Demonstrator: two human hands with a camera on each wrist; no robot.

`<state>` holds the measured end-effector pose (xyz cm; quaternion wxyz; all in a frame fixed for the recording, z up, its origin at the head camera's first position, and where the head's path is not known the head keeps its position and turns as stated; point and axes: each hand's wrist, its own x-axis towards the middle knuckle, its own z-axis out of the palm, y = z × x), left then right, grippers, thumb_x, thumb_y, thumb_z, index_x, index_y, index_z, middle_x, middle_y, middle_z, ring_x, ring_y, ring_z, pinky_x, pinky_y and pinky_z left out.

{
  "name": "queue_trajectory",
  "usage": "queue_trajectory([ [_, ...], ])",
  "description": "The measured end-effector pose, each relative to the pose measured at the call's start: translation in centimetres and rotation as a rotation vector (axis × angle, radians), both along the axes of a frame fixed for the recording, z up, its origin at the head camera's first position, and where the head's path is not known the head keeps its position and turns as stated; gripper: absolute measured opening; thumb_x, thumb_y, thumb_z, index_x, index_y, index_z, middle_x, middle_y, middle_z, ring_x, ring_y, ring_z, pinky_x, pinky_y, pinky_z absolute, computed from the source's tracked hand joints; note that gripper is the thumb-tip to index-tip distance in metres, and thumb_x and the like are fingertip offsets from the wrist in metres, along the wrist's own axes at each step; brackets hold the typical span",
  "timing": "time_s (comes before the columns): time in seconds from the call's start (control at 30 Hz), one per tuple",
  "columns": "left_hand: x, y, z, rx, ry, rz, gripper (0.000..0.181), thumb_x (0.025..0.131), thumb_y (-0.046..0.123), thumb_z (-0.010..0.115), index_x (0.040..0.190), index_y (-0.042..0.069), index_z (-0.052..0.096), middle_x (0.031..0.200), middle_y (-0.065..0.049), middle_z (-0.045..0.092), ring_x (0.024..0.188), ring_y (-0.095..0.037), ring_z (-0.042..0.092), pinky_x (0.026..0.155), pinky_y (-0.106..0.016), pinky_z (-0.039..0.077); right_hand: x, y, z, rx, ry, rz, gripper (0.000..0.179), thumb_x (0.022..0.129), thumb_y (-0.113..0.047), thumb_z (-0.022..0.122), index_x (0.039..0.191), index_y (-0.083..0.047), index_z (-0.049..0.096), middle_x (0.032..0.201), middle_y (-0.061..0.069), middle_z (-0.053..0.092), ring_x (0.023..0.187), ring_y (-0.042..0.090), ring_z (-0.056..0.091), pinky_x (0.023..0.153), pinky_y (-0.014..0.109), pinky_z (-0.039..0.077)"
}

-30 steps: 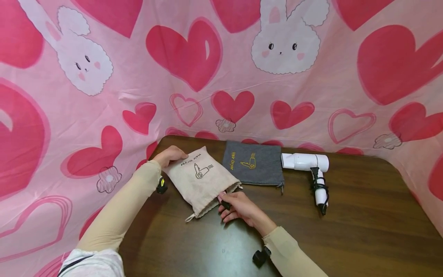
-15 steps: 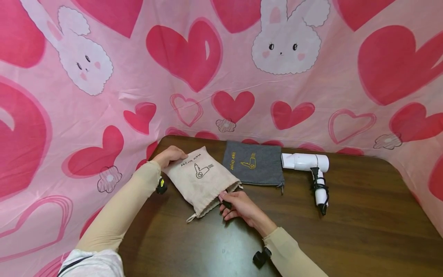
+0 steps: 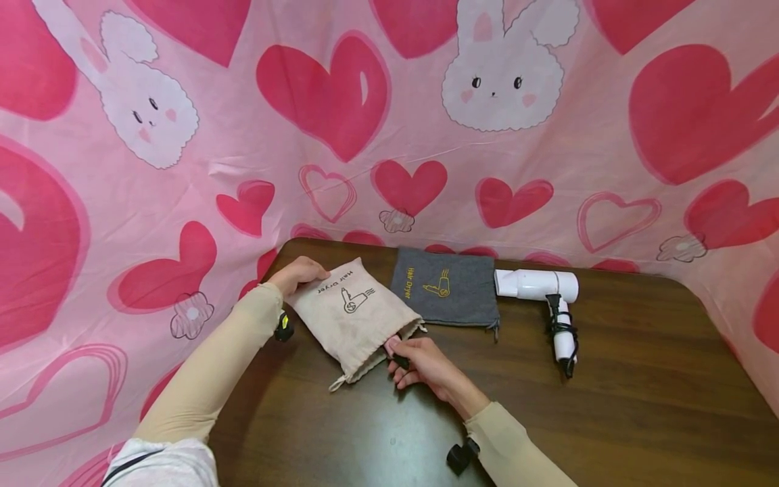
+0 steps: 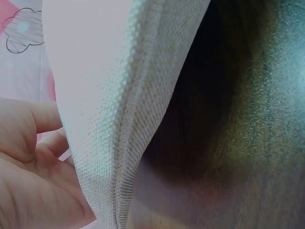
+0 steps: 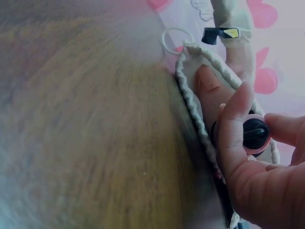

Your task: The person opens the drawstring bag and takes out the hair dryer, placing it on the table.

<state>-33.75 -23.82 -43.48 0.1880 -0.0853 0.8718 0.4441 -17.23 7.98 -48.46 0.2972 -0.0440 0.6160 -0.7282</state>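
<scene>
A beige drawstring bag (image 3: pixel 359 318) printed "Hair Dryer" lies slanted on the table, its open mouth toward the right hand. At its far left corner, the left hand (image 3: pixel 301 272) grips the closed end; the left wrist view shows that hand (image 4: pixel 43 162) partly behind the cloth. The right hand (image 3: pixel 429 368) is at the mouth, thumb and fingers pinching the pink handle end of a hair dryer (image 3: pixel 390 345). In the right wrist view, a black cord base (image 5: pixel 256 133) sits in the pink end between the fingers. The rest of the hair dryer is hidden inside the bag.
A grey drawstring bag (image 3: pixel 447 291) with yellow print lies flat behind the beige one. Right of it is a white hair dryer (image 3: pixel 538 285), its black cord (image 3: pixel 561 328) wrapped round the handle. A pink heart-and-rabbit curtain (image 3: pixel 426 135) hangs behind the brown table (image 3: pixel 639 365).
The right hand has shifted very slightly right, away from the bag's mouth, and a bit more of the pink handle shows. The left hand and the bag stay nearly in place.
</scene>
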Motion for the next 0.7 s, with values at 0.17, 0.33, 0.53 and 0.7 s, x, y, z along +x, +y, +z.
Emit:
queue_trajectory([
  [0.17, -0.02, 0.07, -0.05, 0.003, -0.003, 0.006, 0.014, 0.100, 0.014, 0.068, 0.097, 0.003, 0.075, 0.089, -0.004, 0.069, 0.080, -0.016, 0.064, 0.078, -0.031, 0.054, 0.19, 0.12, 0.08, -0.015, 0.007, -0.001, 0.038, 0.110, -0.024, 0.057, 0.111, 0.014, 0.061, 0.081, 0.009, 0.068, 0.062, 0.011, 0.066, 0.057, 0.025, 0.058],
  [0.33, -0.04, -0.10, -0.05, 0.019, 0.009, 0.009, 0.015, 0.101, 0.013, 0.066, 0.091, 0.004, 0.073, 0.085, -0.003, 0.068, 0.076, -0.014, 0.063, 0.074, -0.029, 0.054, 0.29, 0.25, 0.02, -0.030, 0.002, 0.004, 0.035, 0.110, -0.021, 0.056, 0.110, 0.014, 0.060, 0.080, 0.010, 0.067, 0.063, 0.011, 0.067, 0.059, 0.025, 0.058],
  [0.53, 0.07, -0.19, -0.09, 0.032, 0.006, 0.014, 0.015, 0.102, 0.012, 0.065, 0.098, 0.000, 0.073, 0.084, -0.003, 0.067, 0.074, -0.014, 0.064, 0.072, -0.030, 0.055, 0.30, 0.40, 0.04, -0.034, 0.004, 0.011, 0.033, 0.110, -0.020, 0.055, 0.108, 0.012, 0.060, 0.079, 0.010, 0.067, 0.065, 0.012, 0.067, 0.061, 0.026, 0.059],
  [0.7, 0.08, -0.14, -0.17, 0.037, 0.011, 0.021, 0.016, 0.103, 0.013, 0.065, 0.102, -0.001, 0.073, 0.083, -0.003, 0.068, 0.073, -0.013, 0.064, 0.071, -0.029, 0.056, 0.28, 0.49, 0.00, -0.030, 0.009, 0.008, 0.031, 0.110, -0.020, 0.055, 0.106, 0.011, 0.061, 0.079, 0.010, 0.067, 0.065, 0.012, 0.067, 0.061, 0.026, 0.059],
])
